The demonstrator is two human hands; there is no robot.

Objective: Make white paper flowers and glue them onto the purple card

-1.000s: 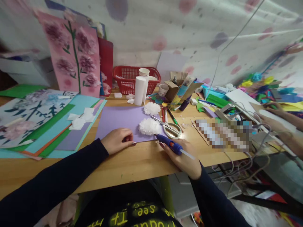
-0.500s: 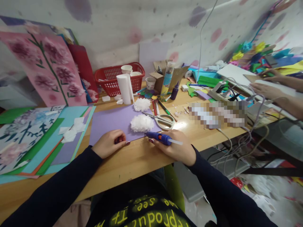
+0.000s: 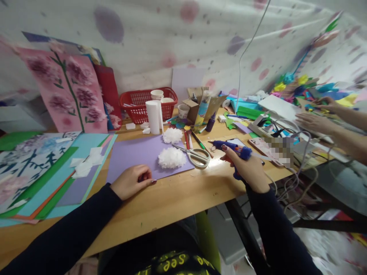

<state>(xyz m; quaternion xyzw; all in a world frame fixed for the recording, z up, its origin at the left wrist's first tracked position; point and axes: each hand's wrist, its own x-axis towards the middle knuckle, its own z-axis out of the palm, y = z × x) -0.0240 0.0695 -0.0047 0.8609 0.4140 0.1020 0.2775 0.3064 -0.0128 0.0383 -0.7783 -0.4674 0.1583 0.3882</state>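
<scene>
A blue hot glue gun (image 3: 243,152) is in my right hand (image 3: 252,170), its nozzle pointing left above the table and a pale glue stick (image 3: 262,157) sticking out behind. My left hand (image 3: 132,181) rests on the near edge of a purple sheet of paper (image 3: 133,151), fingers curled in and thumb stretched along the sheet; nothing shows in it. Two fluffy white paper flowers (image 3: 172,157) sit at the sheet's right side. Scissors (image 3: 200,158) lie beside them, their blades pointing at the nearer flower.
Coloured paper sheets (image 3: 88,141) and a pink flower picture (image 3: 67,91) are at left. Behind stand a white paper roll (image 3: 153,117), a red basket (image 3: 137,114) and a purple bottle (image 3: 210,122). Phones (image 3: 265,151) and cables lie right, near another person's hands (image 3: 315,122).
My right hand has lifted the glue gun away from the flowers and moved right, over the phones. My left hand stays nearly where it was. The other person's hands have shifted.
</scene>
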